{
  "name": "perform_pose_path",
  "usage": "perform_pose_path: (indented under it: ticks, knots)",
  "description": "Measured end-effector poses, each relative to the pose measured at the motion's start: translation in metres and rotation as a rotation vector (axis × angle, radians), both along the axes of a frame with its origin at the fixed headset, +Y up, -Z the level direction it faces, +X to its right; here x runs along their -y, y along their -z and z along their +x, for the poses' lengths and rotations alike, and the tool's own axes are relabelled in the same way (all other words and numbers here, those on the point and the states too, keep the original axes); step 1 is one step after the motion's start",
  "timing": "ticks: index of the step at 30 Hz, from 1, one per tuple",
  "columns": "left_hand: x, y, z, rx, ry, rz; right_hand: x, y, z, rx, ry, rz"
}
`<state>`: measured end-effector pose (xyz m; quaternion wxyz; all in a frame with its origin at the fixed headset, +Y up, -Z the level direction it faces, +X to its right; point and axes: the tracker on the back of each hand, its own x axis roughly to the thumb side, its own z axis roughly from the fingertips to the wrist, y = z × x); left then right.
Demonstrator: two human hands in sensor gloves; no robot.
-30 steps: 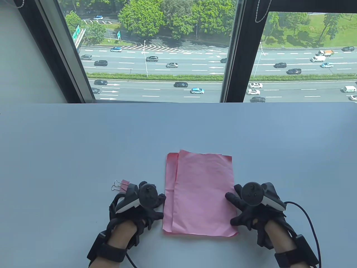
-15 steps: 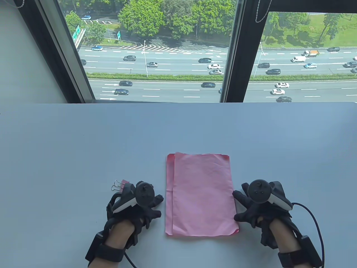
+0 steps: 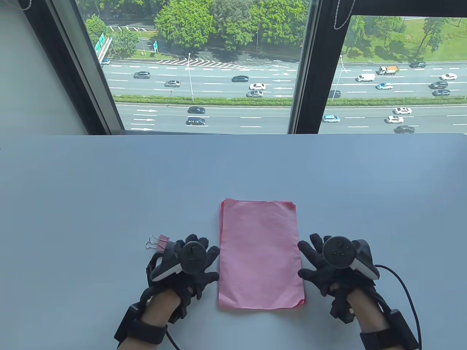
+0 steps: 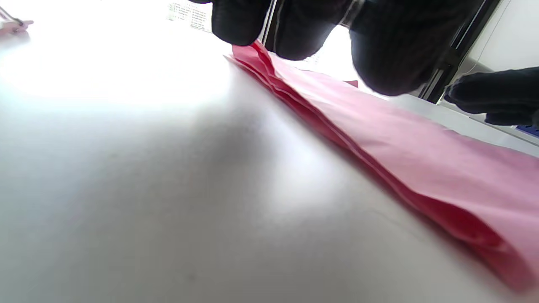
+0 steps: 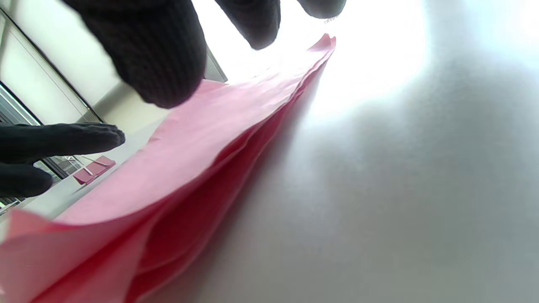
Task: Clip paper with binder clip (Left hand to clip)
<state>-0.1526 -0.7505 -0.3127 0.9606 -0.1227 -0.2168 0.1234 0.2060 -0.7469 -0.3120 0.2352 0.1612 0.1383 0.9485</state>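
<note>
A smooth, pale grey tabletop [image 3: 109, 189] fills the lower frame. One stack of thin pink paper [image 3: 261, 255], rectangular with slightly wavy layered edges, is seen at lower centre. It is flanked by two black knit-gloved hands: the left hand [image 3: 189, 264] and right hand [image 3: 332, 264], fingers spread against its sides. One small pink binder clip [image 3: 159, 242] with wire handles lies left of the left hand.
</note>
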Motion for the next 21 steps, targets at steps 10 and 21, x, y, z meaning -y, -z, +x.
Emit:
perform_pose_path:
  ticks: [10,21]
  knots:
    - [0.019,-0.004,0.015,0.090,0.181,-0.238,0.023,-0.001,-0.021,-0.106,-0.189,-0.196]
    - [0.020,-0.005,0.023,0.029,0.173,-0.121,0.024,-0.001,-0.024,-0.103,-0.200,-0.179]
